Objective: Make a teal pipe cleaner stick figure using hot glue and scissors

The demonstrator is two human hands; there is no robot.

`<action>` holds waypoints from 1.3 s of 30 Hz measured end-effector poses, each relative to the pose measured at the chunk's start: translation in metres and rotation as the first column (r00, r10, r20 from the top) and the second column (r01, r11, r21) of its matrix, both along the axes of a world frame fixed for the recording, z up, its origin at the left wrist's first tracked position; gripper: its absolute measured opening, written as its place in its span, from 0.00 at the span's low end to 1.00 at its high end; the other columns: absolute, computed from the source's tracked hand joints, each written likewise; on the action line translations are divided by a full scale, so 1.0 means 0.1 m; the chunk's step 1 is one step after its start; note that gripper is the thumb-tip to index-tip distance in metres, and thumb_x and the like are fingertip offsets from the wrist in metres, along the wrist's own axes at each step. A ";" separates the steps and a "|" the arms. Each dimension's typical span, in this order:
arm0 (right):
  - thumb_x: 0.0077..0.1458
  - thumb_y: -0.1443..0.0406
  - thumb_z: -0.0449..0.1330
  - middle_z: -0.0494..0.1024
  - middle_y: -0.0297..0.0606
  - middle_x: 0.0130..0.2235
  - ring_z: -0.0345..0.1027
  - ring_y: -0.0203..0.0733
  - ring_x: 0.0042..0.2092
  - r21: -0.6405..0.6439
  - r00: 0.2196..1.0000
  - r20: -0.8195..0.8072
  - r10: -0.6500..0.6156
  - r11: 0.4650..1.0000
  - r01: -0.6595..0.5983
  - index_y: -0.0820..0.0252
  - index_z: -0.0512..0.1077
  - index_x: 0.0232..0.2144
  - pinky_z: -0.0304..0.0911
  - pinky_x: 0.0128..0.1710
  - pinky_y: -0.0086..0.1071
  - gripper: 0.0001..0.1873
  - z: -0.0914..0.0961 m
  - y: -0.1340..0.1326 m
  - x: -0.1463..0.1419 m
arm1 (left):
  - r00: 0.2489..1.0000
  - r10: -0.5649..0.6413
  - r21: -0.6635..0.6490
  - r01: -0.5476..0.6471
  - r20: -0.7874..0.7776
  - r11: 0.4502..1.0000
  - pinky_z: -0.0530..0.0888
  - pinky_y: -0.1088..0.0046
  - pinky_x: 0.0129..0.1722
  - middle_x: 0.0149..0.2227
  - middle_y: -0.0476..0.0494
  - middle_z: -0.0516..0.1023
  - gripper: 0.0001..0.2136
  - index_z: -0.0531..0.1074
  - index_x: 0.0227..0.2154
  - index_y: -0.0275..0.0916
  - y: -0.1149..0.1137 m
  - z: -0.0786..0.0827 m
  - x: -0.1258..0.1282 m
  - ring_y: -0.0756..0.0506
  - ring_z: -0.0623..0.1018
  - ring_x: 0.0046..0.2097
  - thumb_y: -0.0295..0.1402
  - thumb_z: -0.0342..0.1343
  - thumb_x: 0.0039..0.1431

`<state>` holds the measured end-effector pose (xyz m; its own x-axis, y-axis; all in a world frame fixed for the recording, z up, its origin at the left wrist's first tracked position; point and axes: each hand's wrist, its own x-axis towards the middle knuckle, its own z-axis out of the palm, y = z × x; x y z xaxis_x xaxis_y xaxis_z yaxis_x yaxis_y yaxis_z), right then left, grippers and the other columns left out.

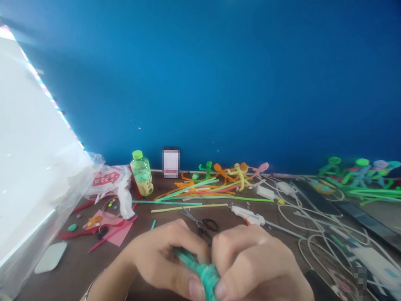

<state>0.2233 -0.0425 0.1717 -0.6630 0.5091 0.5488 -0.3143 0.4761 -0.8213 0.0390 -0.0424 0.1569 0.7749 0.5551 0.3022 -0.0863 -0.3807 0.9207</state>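
Both my hands are close to the camera at the bottom of the head view. My left hand and my right hand are pinched together on a fuzzy teal pipe cleaner piece, which sticks out between the thumbs. Most of the piece is hidden by my fingers. Just behind my hands lie black-handled scissors and a white glue gun on the brown table.
Loose coloured pipe cleaners and pipe cleaner figures lie further back. A green-capped bottle stands by a plastic bag. White cables sprawl at right near more green figures. Blue wall behind.
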 end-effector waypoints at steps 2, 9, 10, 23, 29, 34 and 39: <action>0.48 0.62 0.62 0.71 0.34 0.24 0.65 0.30 0.24 0.005 1.000 0.011 -0.007 1.000 0.007 0.56 0.74 0.29 0.61 0.24 0.21 0.05 -0.01 -0.01 0.00 | 1.000 -0.005 -0.009 0.004 -0.003 1.000 0.64 0.76 0.24 0.20 0.46 0.66 0.19 0.66 0.22 0.37 -0.01 0.01 0.00 0.52 0.65 0.23 0.50 0.49 0.51; 0.42 0.66 0.66 0.72 0.31 0.24 0.65 0.30 0.24 0.064 0.991 -0.016 -0.131 0.989 0.132 0.56 0.71 0.31 0.60 0.24 0.23 0.11 0.03 -0.01 -0.03 | 0.998 0.052 -0.022 -0.052 0.025 0.998 0.65 0.76 0.26 0.21 0.46 0.66 0.18 0.66 0.22 0.37 0.00 0.02 -0.02 0.51 0.65 0.25 0.49 0.50 0.50; 0.40 0.66 0.67 0.72 0.30 0.24 0.65 0.31 0.24 0.066 0.989 -0.027 -0.145 0.987 0.146 0.55 0.70 0.32 0.60 0.24 0.23 0.14 0.04 0.00 -0.04 | 0.998 0.056 -0.019 -0.055 0.033 0.998 0.65 0.75 0.27 0.21 0.46 0.66 0.18 0.66 0.22 0.37 0.01 0.02 -0.02 0.50 0.66 0.25 0.49 0.50 0.50; 0.42 0.67 0.67 0.72 0.32 0.23 0.66 0.30 0.25 0.207 0.993 -0.043 -0.111 0.971 0.118 0.58 0.71 0.32 0.60 0.26 0.23 0.12 0.05 0.01 -0.03 | 0.996 0.066 0.069 -0.070 0.065 0.995 0.64 0.75 0.26 0.20 0.46 0.65 0.18 0.65 0.22 0.36 -0.02 0.02 -0.02 0.51 0.64 0.24 0.49 0.50 0.51; 0.44 0.67 0.65 0.71 0.33 0.23 0.66 0.29 0.25 0.261 0.994 -0.085 -0.069 0.961 0.089 0.61 0.71 0.32 0.61 0.26 0.21 0.10 0.03 0.03 -0.05 | 0.995 0.055 0.105 -0.063 0.082 0.992 0.64 0.77 0.25 0.20 0.48 0.64 0.18 0.64 0.22 0.36 -0.03 0.03 0.00 0.52 0.64 0.24 0.48 0.48 0.53; 0.47 0.66 0.63 0.71 0.32 0.23 0.66 0.29 0.25 0.276 0.996 -0.084 -0.023 0.960 0.046 0.60 0.70 0.31 0.60 0.25 0.20 0.07 0.01 0.03 -0.04 | 0.999 -0.006 0.086 0.002 0.049 0.996 0.64 0.77 0.23 0.20 0.46 0.67 0.19 0.66 0.23 0.36 -0.04 0.01 0.01 0.52 0.65 0.23 0.49 0.47 0.54; 0.52 0.61 0.59 0.72 0.35 0.23 0.65 0.30 0.24 0.265 0.999 -0.011 -0.047 0.963 0.048 0.60 0.71 0.30 0.60 0.24 0.22 0.07 -0.03 0.01 -0.04 | 1.000 0.008 0.069 -0.010 0.026 0.998 0.64 0.76 0.23 0.20 0.45 0.68 0.20 0.69 0.23 0.36 -0.04 -0.01 0.01 0.51 0.66 0.23 0.50 0.47 0.53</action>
